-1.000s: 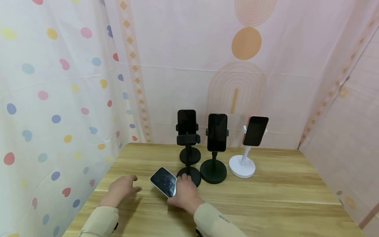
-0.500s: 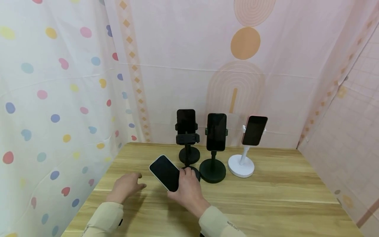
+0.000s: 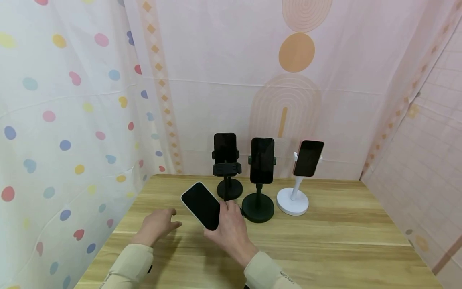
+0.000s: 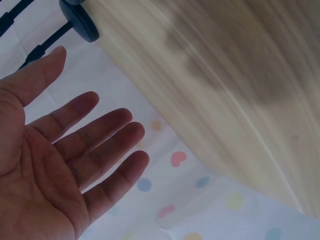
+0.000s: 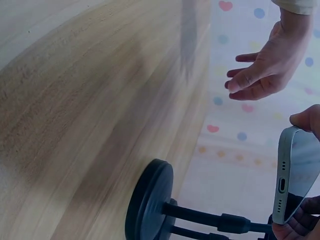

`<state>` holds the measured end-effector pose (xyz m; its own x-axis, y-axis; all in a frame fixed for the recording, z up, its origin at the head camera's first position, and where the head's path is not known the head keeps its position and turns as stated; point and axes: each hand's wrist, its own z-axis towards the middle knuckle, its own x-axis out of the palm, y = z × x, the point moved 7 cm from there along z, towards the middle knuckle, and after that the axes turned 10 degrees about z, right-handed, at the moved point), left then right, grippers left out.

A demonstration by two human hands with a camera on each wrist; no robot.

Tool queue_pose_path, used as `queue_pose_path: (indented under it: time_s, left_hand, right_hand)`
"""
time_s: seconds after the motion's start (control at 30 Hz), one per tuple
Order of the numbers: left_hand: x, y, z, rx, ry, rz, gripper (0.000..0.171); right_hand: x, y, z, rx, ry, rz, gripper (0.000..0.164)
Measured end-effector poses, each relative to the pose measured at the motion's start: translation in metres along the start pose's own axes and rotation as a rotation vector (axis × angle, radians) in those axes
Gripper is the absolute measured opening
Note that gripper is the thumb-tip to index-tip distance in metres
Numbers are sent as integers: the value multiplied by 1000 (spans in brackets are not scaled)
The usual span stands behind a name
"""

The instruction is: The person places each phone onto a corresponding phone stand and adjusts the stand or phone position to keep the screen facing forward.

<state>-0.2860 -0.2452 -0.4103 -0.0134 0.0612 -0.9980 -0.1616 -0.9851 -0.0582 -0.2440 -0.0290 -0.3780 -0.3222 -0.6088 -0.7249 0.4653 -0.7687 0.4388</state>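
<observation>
My right hand [image 3: 231,230] grips a smartphone [image 3: 199,204] with a pale frame by its lower right end. The phone is tilted over the table, dark screen up; in the right wrist view its charging-port edge [image 5: 282,175] faces the camera. Just beyond that hand stands a black phone stand with a bare clamp [image 3: 227,169]; the hand mostly hides its round base. My left hand [image 3: 155,225] hovers left of the phone, holding nothing. Its fingers [image 4: 102,150] are spread and relaxed in the left wrist view.
Behind the bare stand, another black stand [image 3: 234,190] carries a phone [image 3: 225,145]. To the right, a dark green stand [image 3: 258,209] and a white stand [image 3: 292,202] each hold a phone. A wooden table [image 3: 325,241] ends at a patterned curtain [image 3: 216,108].
My right hand has lifted the phone up from lower over the table, its far end rising. My left hand has drifted slightly right. The stands have kept their places.
</observation>
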Motion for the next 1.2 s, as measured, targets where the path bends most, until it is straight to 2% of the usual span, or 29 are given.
queue_pose_path:
  time_s: [0.17, 0.4, 0.67, 0.87, 1.2]
  left_hand:
    - [-3, -4, 2, 0, -19, 5, 42]
    - [-7, -9, 4, 14, -80, 14, 41]
    - [-14, -15, 5, 38, -137, 3, 38]
    - [-17, -18, 5, 52, -176, 8, 39]
    - [-22, -22, 4, 63, -201, 12, 38]
  right_hand:
    - [-4, 3, 0, -7, -13, 9, 83]
    - [-16, 11, -1, -61, -86, 51, 77]
    - [-29, 18, 0, -99, -133, 99, 74]
    - [-38, 22, 1, -105, -162, 149, 76]
    - [-48, 27, 3, -99, -194, 181, 77]
